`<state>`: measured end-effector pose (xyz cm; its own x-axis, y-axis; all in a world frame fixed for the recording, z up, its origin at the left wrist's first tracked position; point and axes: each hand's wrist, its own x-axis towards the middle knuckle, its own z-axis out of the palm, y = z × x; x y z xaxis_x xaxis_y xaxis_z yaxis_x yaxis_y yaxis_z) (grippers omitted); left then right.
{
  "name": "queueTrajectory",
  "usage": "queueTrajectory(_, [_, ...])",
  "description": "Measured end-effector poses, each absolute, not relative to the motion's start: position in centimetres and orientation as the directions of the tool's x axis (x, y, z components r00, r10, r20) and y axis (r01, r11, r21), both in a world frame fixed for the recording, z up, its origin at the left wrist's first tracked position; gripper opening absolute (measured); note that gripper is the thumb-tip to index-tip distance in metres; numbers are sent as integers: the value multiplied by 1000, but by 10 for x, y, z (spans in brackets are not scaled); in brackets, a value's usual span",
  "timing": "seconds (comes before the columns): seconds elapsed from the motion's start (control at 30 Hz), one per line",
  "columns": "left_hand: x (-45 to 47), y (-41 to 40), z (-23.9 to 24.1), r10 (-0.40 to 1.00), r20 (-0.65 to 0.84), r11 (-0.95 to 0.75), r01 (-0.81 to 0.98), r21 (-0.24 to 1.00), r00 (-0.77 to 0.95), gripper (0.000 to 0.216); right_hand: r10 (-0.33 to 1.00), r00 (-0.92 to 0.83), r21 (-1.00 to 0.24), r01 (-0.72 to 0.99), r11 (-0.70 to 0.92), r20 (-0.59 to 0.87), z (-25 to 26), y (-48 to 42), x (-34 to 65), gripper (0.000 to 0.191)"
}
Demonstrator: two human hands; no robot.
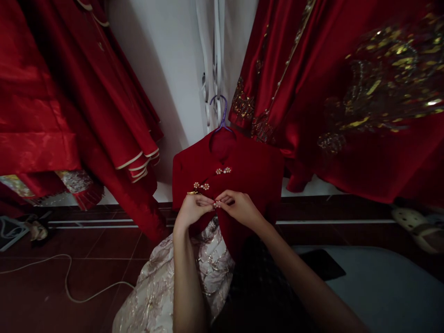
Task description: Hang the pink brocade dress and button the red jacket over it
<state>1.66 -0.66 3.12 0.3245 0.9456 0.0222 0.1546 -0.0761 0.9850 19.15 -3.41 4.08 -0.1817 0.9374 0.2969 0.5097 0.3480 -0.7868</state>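
Observation:
A red garment [249,162] hangs in front of me on a purple hanger [222,121]. Flower-shaped, pearl-like fasteners run down its front: an upper one [224,170] near the neckline and another fastener [201,186] lower left. At a lower fastener [217,205] on the front opening, my left hand [194,210] and my right hand [238,208] meet, fingertips pinched on either side of it. Both hands are closed. Below them the garment's front edges part over pale brocade fabric [211,259]. The fingers partly hide the fastener, so whether it is fastened I cannot tell.
Red garments [114,92] hang at the left, and a red gown with gold sequins [391,78] hangs at the right. White straps [217,51] hold the hanger. A cable [71,277] lies on the tiled floor. A dark flat object [324,263] rests on a grey surface [385,282]. A clog [411,222] lies right.

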Motion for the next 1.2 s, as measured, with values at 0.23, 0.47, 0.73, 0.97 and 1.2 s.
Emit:
queueTrajectory(0.23, [16,-5,30,939,-28,-13,115,993,343,20,935,-179,-766,537,353,306,35,-32,189,10])
queueTrajectory(0.47, [7,-9,30,936,75,-157,218,963,345,25,954,-167,-842,451,297,247,53,-34,213,18])
queueTrajectory(0.73, [-11,-21,34,876,119,-353,454,818,467,30,945,-206,-810,489,325,256,81,-55,218,18])
queueTrajectory(0.97, [3,-20,34,840,114,-392,449,803,530,19,953,-285,-722,638,269,103,55,-50,212,15])
queueTrajectory(1.2, [7,-17,33,848,62,-360,486,797,526,17,950,-299,-655,702,279,85,30,-41,204,22])
